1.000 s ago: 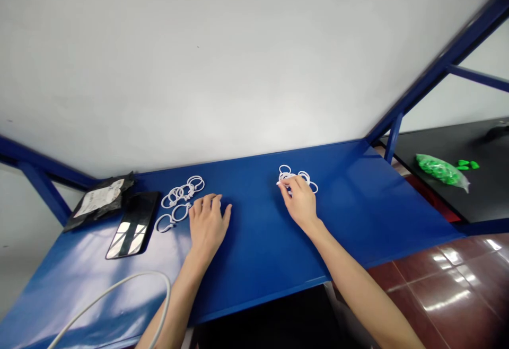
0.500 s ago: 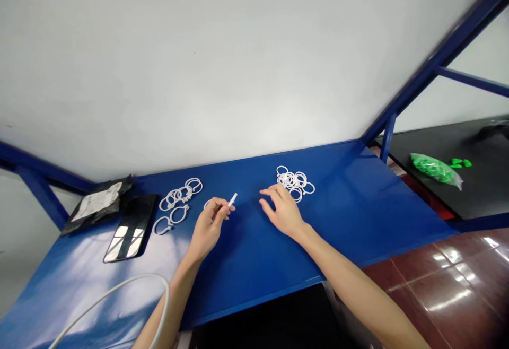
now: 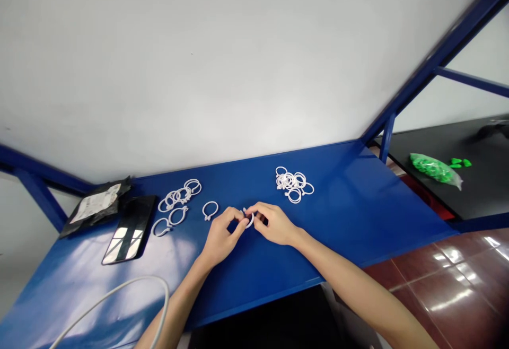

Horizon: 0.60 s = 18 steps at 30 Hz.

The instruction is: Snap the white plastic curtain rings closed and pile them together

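Observation:
Both hands meet over the middle of the blue table. My left hand and my right hand pinch one white plastic ring between their fingertips, just above the tabletop. A single white ring lies flat just left of my left hand. Further left sits a loose group of white rings. Behind my right hand is a heap of white rings.
A black phone and a black packet with a white label lie at the table's left end. A white cable loops over the near left edge. A bag of green pieces rests on the black table to the right.
My right hand left the right heap and came toward the middle. My left hand lifted from beside the left group with a ring, and both hands now hold it together.

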Each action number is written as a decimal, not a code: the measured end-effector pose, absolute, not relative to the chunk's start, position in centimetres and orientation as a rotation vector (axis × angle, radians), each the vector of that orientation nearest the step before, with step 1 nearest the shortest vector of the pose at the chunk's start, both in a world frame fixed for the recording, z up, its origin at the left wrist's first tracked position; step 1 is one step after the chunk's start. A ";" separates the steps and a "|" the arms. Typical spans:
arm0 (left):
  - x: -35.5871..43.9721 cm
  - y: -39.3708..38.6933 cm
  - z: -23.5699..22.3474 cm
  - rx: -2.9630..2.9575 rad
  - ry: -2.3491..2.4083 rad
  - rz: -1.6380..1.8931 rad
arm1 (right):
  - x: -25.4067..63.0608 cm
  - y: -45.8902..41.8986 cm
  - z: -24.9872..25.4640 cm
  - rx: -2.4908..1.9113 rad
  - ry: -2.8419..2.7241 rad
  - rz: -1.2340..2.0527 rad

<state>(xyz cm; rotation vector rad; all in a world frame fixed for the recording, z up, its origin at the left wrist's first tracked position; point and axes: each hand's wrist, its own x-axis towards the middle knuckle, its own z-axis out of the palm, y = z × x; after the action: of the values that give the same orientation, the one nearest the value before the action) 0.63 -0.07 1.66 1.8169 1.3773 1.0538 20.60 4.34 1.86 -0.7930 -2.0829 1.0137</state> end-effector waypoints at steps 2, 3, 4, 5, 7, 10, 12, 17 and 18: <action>0.6 0.0 1.3 1.824 1.402 1.157 | 20.6 4.3 2.0 -0.762 -2.069 1.063; 0.5 0.1 1.1 1.812 1.410 1.212 | 20.6 4.3 2.0 -0.753 -2.065 1.088; 0.4 0.2 0.8 1.789 1.416 1.264 | 20.5 4.3 2.0 -0.753 -2.062 1.107; 0.3 0.3 0.6 1.756 1.422 1.305 | 20.5 4.2 1.9 -0.763 -2.063 1.116; 0.1 0.5 0.2 1.676 1.433 1.333 | 20.4 4.2 1.8 -0.805 -2.077 1.098; -0.1 0.6 -0.2 1.572 1.442 1.256 | 20.3 4.2 1.4 -0.838 -2.107 1.033; -0.1 0.6 -0.1 1.523 1.431 1.194 | 20.3 4.3 1.3 -0.843 -2.118 1.008; 0.1 0.6 0.4 1.381 1.337 1.161 | 20.4 4.4 1.2 -0.941 -2.120 1.004; 0.0 0.6 0.5 1.350 1.323 1.164 | 20.4 4.4 1.2 -0.948 -2.118 1.011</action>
<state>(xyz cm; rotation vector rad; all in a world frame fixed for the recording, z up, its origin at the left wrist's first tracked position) 0.03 0.61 0.50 1.3504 1.3227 1.1645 20.38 4.43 1.20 -0.9484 -2.1182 1.0107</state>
